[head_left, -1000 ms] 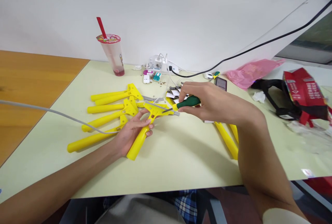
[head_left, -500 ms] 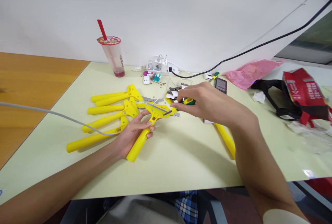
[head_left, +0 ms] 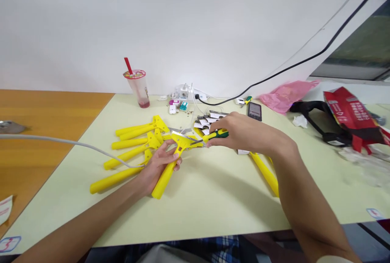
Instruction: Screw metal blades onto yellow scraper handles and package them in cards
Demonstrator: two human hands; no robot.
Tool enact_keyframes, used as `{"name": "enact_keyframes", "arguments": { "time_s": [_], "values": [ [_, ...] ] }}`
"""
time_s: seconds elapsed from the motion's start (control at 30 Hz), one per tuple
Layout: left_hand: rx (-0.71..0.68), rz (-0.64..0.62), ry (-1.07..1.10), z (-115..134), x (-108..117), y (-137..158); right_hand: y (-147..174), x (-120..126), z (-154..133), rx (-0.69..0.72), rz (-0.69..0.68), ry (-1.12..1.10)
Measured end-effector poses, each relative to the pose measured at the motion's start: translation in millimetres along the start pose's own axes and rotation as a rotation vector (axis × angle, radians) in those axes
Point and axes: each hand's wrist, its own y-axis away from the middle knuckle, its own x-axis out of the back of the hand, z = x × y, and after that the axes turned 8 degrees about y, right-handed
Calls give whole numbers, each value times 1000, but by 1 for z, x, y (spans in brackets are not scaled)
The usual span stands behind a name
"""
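Note:
My left hand (head_left: 163, 159) is wrapped round the neck of a yellow scraper (head_left: 165, 177), whose wide head points up and away from me. Closed on a yellow-and-green screwdriver (head_left: 215, 135), my right hand (head_left: 230, 131) holds its shaft level, with the tip at the right side of the scraper's head. Whether the tip sits in a screw is too small to tell. Several more yellow scrapers (head_left: 124, 157) lie side by side left of my left hand. Metal blades (head_left: 179, 130) lie partly hidden behind the held scraper.
Small black-and-white packets (head_left: 202, 122) lie behind my right hand. Another yellow handle (head_left: 265, 173) rests under my right forearm. A drink cup (head_left: 138, 90), power strip (head_left: 179, 92), phone (head_left: 254, 111) and pink bag (head_left: 283, 96) line the wall. A grey cable (head_left: 76, 144) crosses at left.
The view has tilted up, so the table things sit lower in it. The screwdriver's handle now shows more plainly, its tip still at the scraper's head. Both hands keep their holds.

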Motion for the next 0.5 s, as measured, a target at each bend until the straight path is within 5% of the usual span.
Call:
{"name": "enact_keyframes", "arguments": {
  "time_s": [0.23, 0.5],
  "values": [
    [-339, -57, -272, 29, -8, -9, 18, 18, 27, -42, 19, -84],
    [-603, -109, -411, 91, -80, 3, 5, 12, 86, -172, 269, -124]
  ]
}}
